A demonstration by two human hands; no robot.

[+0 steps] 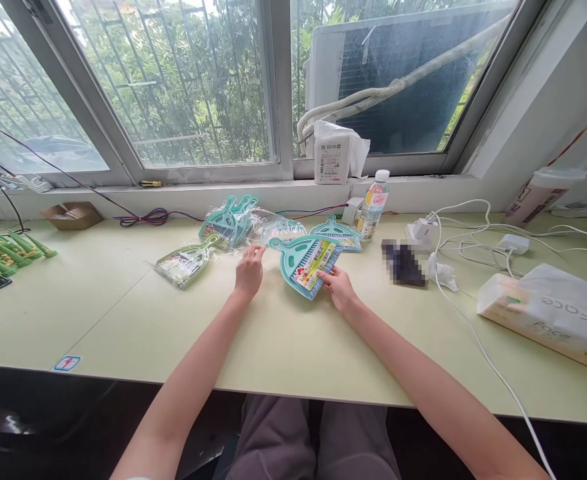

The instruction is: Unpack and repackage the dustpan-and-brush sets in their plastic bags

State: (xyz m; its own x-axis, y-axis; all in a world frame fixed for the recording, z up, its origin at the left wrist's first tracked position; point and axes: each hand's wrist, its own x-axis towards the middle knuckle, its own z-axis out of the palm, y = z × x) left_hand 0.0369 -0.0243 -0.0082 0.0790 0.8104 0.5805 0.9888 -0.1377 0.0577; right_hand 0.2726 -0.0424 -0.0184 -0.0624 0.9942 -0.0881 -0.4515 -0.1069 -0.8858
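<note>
A teal mini dustpan (293,265) with a small brush and a yellow printed label is tilted up above the table. My right hand (340,288) grips its lower right edge, thumb over the label. At the tip of its handle is my left hand (250,270), fingers drawn together in a pinch; whether they hold the handle or thin plastic wrap I cannot make out. Behind lie more teal dustpans (337,232), some in clear wrap (280,230), and a stack of wrapped ones (227,223). To the left rests a wrapped olive-green dustpan (186,262).
A drink bottle (374,207) stands behind on the right, near a blurred dark object (404,263). White cables (466,320) and a tissue pack (548,317) occupy the right side. Green-handled items (3,250) and a cardboard box (70,215) are at the left.
</note>
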